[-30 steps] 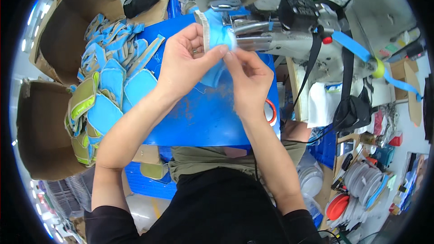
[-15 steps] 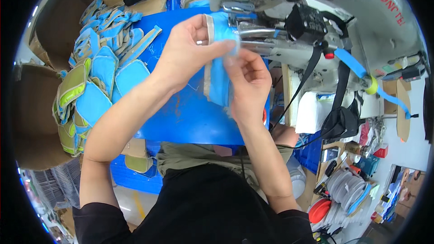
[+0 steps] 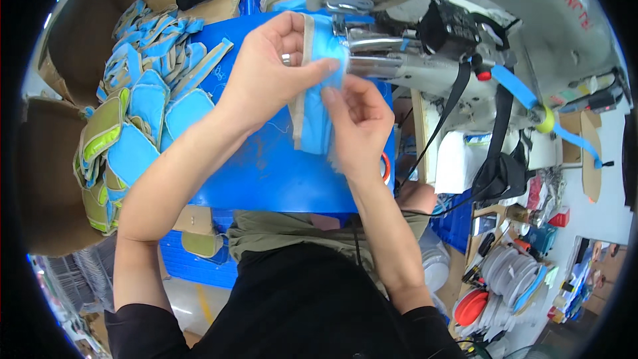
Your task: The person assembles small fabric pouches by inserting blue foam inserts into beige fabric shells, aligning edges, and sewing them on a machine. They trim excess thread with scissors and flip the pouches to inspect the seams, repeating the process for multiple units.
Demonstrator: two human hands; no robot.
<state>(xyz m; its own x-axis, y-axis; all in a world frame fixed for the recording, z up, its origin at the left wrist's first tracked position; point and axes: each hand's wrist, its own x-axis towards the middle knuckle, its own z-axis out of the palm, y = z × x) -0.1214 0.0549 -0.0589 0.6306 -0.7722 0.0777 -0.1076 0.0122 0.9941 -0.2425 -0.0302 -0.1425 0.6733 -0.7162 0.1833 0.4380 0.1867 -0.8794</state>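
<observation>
A blue fabric strip with a beige edge [image 3: 315,118] hangs lengthwise between my hands, its far end up against the needle area of the sewing machine [image 3: 372,43]. My left hand [image 3: 276,60] is closed on the strip's left side, thumb lying across the blue face and a ring on one finger. Lower down, my right hand [image 3: 361,116] pinches the right edge between thumb and curled fingers. Part of the strip is hidden behind both hands. Blue tape [image 3: 515,86] runs through a yellow ring on the machine's right.
Sewn blue and green pads [image 3: 133,153] and a heap of blue-beige strips [image 3: 156,43] lie left on the blue table [image 3: 266,183], beside cardboard boxes [image 3: 50,166]. White reels [image 3: 508,272] and a red dish [image 3: 471,307] sit at the lower right. Black straps hang from the machine.
The strip's near end has swung slightly left. My right hand has shifted a little left along with it, and my left hand still grips the strip. The whole view has also shifted slightly.
</observation>
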